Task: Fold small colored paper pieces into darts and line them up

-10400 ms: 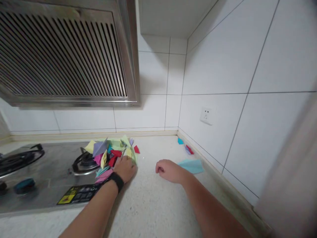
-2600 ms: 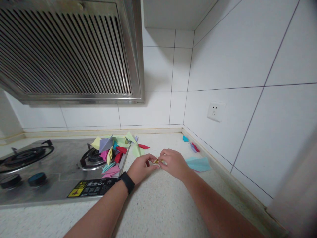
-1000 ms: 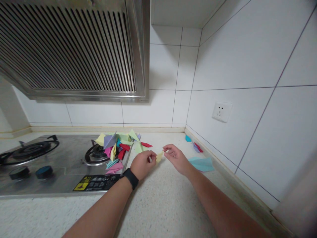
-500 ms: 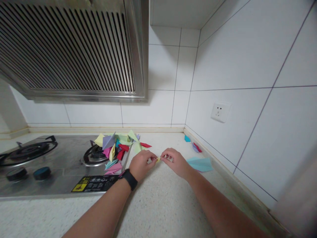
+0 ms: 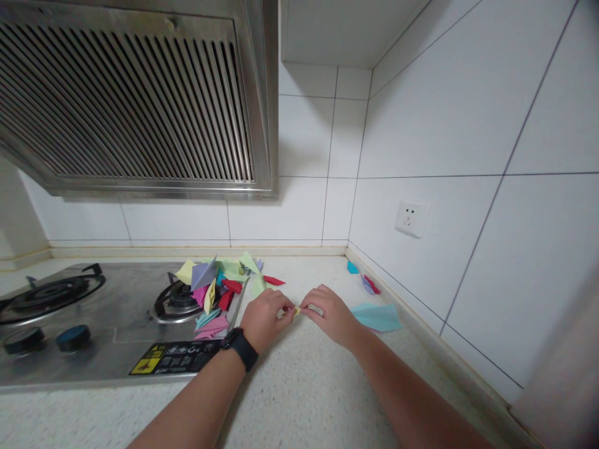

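Observation:
A small piece of yellow paper (image 5: 297,310) is pinched between the fingertips of both hands, just above the counter. My left hand (image 5: 267,317), with a black watch (image 5: 239,347) on its wrist, grips the paper's left end. From the other side my right hand (image 5: 331,315) holds its right end between thumb and forefinger. Most of the paper is hidden by the fingers, so its shape is unclear. Left of my left hand lies a heap of folded coloured papers (image 5: 204,274), partly on the stove. A light blue paper (image 5: 380,317) rests to the right of my right hand.
The steel gas stove (image 5: 116,337) with its burners takes up the left side. A range hood (image 5: 140,106) hangs above it. Small folded papers (image 5: 369,285) lie by the right wall, below a wall socket (image 5: 412,218). Speckled counter (image 5: 304,393) stretches in front.
The camera view has tilted up slightly, so everything sits a little lower. Both hands keep their pinch on the yellow paper with hardly any shift.

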A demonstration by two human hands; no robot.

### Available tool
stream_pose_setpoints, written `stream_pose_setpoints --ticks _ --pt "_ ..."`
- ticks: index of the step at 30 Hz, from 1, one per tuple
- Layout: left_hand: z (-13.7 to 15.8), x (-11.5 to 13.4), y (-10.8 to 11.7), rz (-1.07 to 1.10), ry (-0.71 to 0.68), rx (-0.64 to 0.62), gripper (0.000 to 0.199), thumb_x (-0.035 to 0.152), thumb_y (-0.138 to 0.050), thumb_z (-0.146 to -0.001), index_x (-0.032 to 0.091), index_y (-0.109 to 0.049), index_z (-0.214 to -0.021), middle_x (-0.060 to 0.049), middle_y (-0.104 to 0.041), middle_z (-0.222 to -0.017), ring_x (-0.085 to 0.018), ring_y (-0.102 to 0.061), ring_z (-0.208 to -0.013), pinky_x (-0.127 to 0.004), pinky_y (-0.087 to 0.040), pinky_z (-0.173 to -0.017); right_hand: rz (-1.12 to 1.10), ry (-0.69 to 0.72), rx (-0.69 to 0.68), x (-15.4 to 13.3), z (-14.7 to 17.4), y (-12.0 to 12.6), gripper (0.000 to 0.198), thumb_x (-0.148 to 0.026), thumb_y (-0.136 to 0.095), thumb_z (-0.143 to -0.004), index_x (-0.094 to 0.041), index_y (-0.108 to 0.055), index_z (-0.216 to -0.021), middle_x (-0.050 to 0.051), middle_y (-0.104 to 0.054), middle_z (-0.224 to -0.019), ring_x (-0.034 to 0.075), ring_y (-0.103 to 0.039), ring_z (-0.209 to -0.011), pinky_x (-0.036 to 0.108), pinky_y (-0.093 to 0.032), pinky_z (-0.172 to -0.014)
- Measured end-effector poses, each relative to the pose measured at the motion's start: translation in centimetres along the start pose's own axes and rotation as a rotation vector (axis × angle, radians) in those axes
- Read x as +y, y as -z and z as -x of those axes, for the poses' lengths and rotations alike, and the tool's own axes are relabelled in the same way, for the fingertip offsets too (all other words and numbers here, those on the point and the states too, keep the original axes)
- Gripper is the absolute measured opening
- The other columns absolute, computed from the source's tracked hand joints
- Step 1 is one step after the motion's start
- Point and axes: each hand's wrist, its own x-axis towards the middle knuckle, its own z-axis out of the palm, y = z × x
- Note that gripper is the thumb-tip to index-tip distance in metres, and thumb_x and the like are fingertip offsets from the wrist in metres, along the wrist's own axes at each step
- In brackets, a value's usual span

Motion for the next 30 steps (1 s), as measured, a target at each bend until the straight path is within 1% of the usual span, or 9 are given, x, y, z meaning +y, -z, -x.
stream_pose_setpoints --ticks 8,18,30 --pt "-0.06 0.17 0.01 -0.005 -0.008 0.014 0.009 0.02 -0.059 -0.081 0.02 -0.064 -0.074 -0.004 -0.063 -0.074 -0.019 -0.056 -0.077 -0.029 -0.041 -0.071 0.091 0.057 -0.026 -0.11 -0.03 -0.01 0.009 -0.026 -0.06 -0.088 -0.021 -0.066 -0.085 0.005 -0.067 -0.08 0.02 -0.055 -0.082 0.035 -0.039 -0.077" --pt "-0.01 0.2 -0.17 -0.04 -0.015 0.001 0.01 0.02 -0.057 -0.082 0.02 -0.062 -0.074 -0.005 -0.062 -0.075 -0.019 -0.055 -0.078 -0.029 -0.041 -0.071 0.082 0.074 -0.023 -0.02 -0.01 0.04 0.009 -0.026 -0.061 -0.088 -0.021 -0.066 -0.082 0.004 -0.066 -0.078 0.02 -0.055 -0.08 0.035 -0.039 -0.076" --pt "0.07 0.49 -0.35 -0.042 -0.015 -0.001 0.011 0.018 -0.056 -0.082 0.019 -0.06 -0.072 -0.004 -0.06 -0.074 -0.018 -0.054 -0.077 -0.028 -0.039 -0.069 0.133 0.077 -0.041 0.03 0.13 -0.11 0.015 -0.03 -0.059 -0.089 -0.021 -0.064 -0.079 0.004 -0.065 -0.077 0.02 -0.054 -0.08 0.035 -0.038 -0.076"
